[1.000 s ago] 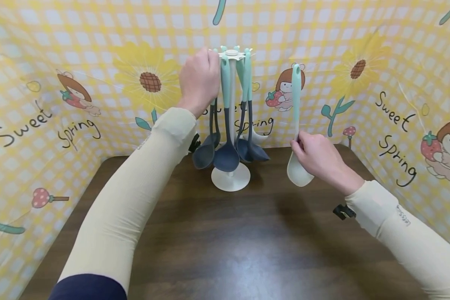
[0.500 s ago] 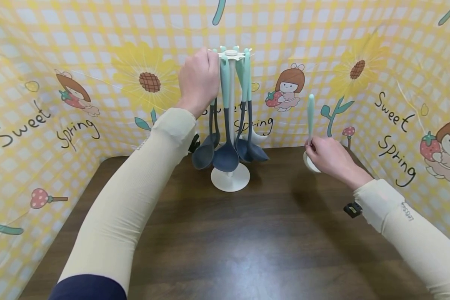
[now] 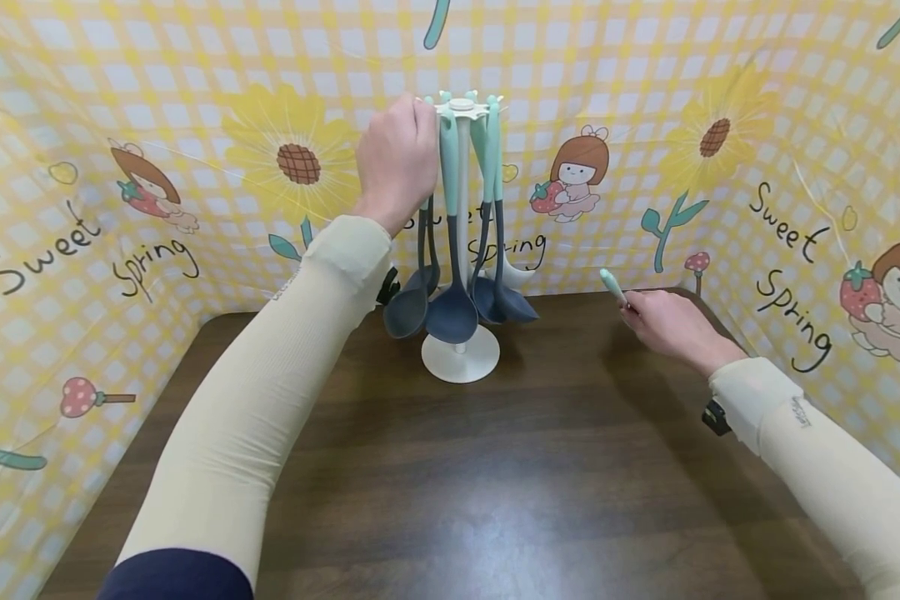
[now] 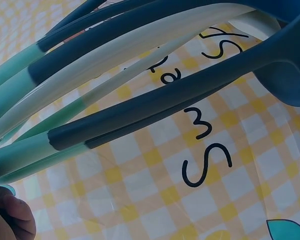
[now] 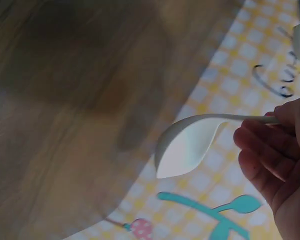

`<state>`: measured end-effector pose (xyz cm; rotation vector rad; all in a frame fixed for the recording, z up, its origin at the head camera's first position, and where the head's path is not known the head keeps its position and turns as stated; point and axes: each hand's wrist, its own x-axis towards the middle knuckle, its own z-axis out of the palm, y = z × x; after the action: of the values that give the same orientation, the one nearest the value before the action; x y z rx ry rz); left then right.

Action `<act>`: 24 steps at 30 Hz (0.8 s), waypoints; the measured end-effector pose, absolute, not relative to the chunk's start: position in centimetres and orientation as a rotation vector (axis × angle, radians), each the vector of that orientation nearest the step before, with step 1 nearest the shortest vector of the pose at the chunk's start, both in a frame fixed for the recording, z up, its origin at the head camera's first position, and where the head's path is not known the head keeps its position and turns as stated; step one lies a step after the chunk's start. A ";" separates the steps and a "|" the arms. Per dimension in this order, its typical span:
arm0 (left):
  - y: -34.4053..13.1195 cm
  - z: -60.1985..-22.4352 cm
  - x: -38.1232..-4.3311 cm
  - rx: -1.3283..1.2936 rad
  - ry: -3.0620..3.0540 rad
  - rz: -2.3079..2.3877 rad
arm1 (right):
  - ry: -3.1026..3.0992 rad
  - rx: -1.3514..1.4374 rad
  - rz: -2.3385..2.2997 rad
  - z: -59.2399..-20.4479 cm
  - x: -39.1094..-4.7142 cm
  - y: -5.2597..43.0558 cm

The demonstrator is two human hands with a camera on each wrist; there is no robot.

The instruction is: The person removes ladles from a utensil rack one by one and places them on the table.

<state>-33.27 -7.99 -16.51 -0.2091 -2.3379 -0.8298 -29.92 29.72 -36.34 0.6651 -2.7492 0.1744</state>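
A white utensil rack (image 3: 462,354) with a round base stands near the back of the table. Dark-blue ladles and spoons with mint handles, such as the ladle (image 3: 452,317), hang around it. At the rack's upper left my left hand (image 3: 399,154) grips with curled fingers; the exact grip is hidden in the head view. Its fingers (image 4: 17,215) show beside the mint handle ends in the left wrist view. To the right of the rack, my right hand (image 3: 671,325) pinches a white serving spoon (image 5: 187,145) by its stem, above the table. Its mint handle (image 3: 611,283) points up and away, leftward.
A dark wooden table (image 3: 420,467) reaches toward the front. Yellow-checked cloth (image 3: 330,50) hangs behind and along both sides, close to the table's edges. More white utensils (image 4: 155,42) hang on the rack among the dark ones.
My right hand has moved slightly right and back, and the serving spoon has tipped from upright to a steep tilt, its handle end dropping. My left hand stays at the rack.
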 end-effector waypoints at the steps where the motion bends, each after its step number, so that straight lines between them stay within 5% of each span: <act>1: -8.0 -16.5 -33.3 -0.207 -2.339 -0.827 | -2.748 0.669 0.167 -36.6 -30.1 30.0; 24: -8.0 -16.4 -33.0 -0.223 -2.337 -0.839 | -2.634 0.878 -0.191 -40.9 -32.1 32.5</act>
<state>-33.04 -8.05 -16.43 -0.2226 -2.3367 -0.8389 -32.14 32.50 -40.87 0.8782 -2.6337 -0.1906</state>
